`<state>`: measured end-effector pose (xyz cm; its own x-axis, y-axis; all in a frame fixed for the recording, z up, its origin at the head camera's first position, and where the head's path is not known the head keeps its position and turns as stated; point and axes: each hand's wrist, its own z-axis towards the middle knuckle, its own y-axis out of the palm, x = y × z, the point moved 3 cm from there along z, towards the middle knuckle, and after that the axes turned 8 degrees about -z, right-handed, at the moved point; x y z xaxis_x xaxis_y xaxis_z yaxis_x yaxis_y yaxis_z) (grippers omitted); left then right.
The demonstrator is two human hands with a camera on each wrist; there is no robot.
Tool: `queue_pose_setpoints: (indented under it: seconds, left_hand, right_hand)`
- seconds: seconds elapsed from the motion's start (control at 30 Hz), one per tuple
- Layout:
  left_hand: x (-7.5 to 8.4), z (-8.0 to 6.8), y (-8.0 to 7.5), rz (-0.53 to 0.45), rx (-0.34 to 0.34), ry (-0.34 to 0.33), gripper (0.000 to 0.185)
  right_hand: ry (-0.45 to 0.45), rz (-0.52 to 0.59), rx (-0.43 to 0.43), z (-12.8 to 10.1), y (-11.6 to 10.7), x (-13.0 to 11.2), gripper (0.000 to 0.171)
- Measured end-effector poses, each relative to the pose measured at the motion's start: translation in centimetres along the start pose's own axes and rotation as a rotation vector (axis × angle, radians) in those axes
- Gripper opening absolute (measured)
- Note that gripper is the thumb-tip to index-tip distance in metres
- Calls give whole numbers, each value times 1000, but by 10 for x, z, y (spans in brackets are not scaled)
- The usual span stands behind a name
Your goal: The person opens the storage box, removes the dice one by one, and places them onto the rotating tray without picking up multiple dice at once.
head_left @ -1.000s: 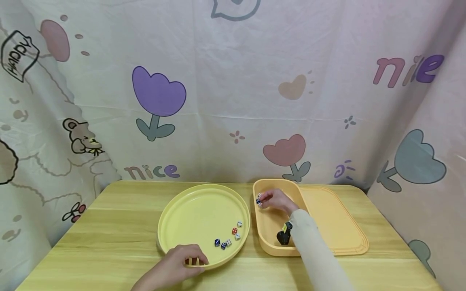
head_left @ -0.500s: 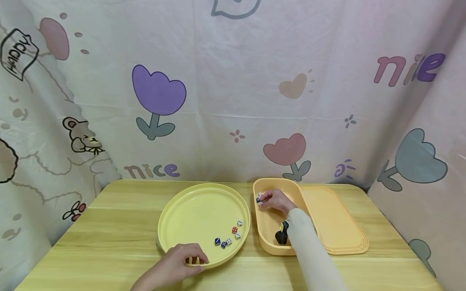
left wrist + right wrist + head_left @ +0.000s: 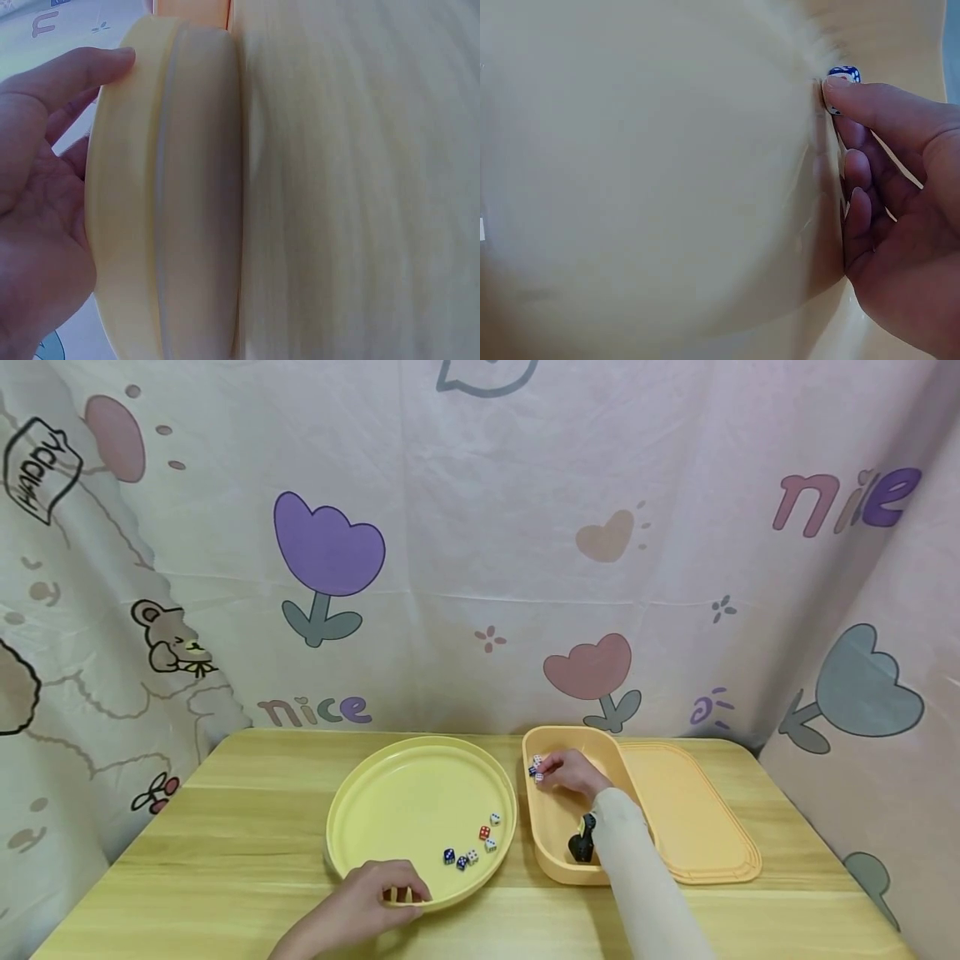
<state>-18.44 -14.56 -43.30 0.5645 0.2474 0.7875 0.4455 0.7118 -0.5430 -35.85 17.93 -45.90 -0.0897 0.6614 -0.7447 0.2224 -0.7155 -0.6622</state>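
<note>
My left hand [image 3: 378, 893] grips the near rim of a round yellow tray [image 3: 341, 793]; its thumb lies along the outer wall in the left wrist view. Inside the tray, toward the right, several white dice, a red die [image 3: 484, 832] and two blue dice lie loose. My right hand [image 3: 572, 772] reaches into an orange bin [image 3: 551, 870], thumb and fingertips pinching a white die [image 3: 538, 777] by the left wall. Right beside it are a blue die [image 3: 847, 72] and another white die [image 3: 537, 760]. The thumb hides part of the dice in the right wrist view.
A flat orange lid [image 3: 693, 818] lies on the wooden table [image 3: 247, 835], right of the bin. The black wrist camera [image 3: 582, 842] sits under my right sleeve, over the bin. Behind the table hangs a printed curtain [image 3: 450, 527].
The white die at my right fingertips has shifted slightly. My right forearm has turned a little. My left hand and the tray keep their places.
</note>
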Motion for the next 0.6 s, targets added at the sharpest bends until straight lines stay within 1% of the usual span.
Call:
queue_pose_setpoints:
  seconds: [0.17, 0.43, 0.6]
  left_hand:
    - [0, 0, 0, 1, -2, -4, 7]
    - [-1, -3, -1, 2, 4, 6, 7]
    - [-1, -1, 0, 14, -9, 24, 6]
  right_hand:
    - [6, 64, -31, 1, -5, 5, 16]
    - [55, 79, -59, 3, -8, -2, 14]
    - [39, 83, -59, -2, -13, -1, 12]
